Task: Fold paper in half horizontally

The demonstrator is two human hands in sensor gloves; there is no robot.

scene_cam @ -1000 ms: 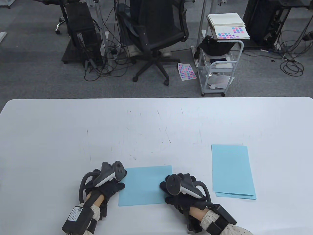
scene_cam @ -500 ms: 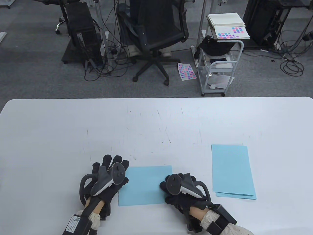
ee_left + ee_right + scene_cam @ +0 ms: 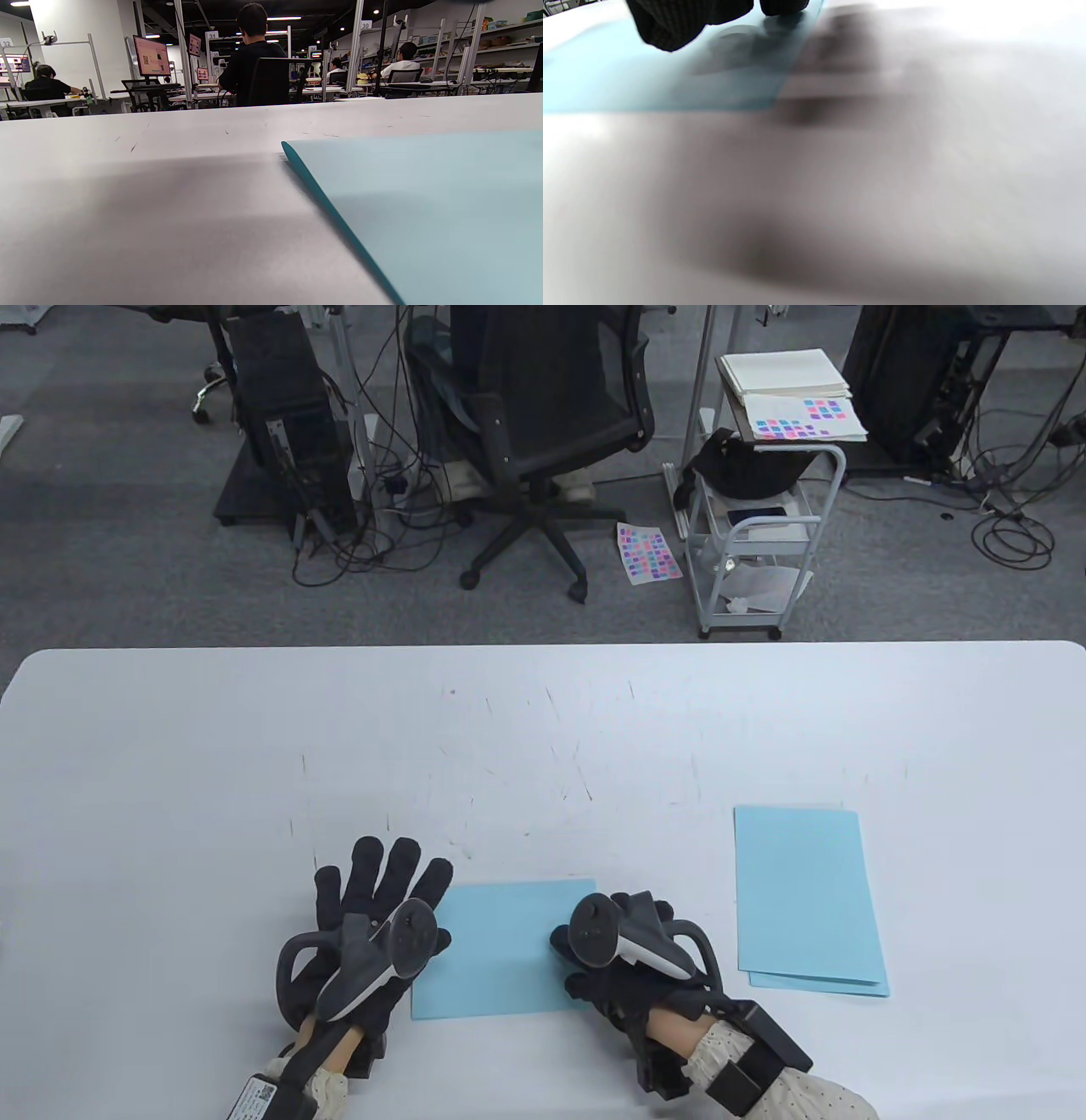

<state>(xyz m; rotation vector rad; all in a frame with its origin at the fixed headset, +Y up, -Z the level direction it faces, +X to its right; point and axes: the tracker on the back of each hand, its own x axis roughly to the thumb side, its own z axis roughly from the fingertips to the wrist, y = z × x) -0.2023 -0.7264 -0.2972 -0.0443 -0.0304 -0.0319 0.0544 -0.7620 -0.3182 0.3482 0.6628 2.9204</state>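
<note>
The blue paper (image 3: 501,950) lies flat on the white bench (image 3: 543,729), near the front edge, between the two hands. It already looks folded: it is a short wide rectangle, roughly half the footprint of the spare blue sheets (image 3: 806,899) stacked well apart to the right. In the left wrist view the paper's (image 3: 424,203) left edge reads as a slightly thick, rounded, darker line, so I judge that is the crease side, though I can't be certain.

Left hand (image 3: 373,916) sits at the paper's left edge, fingers spread straight and flat, holding nothing; whether they rest on the bench or hover just above it, can't tell. Right hand (image 3: 619,976) is at the paper's right edge, mostly hidden under its tracker from above. In the right wrist view its fingertips (image 3: 670,25) press down on the paper (image 3: 628,80) near its corner; no pinch visible, so I read it as flat pressing, not gripping.

Progress judgement: fold made, edges look aligned, and the sheet lies flat. What's left is probably only a last firming of the crease and taking the right hand off. Basically done.
</note>
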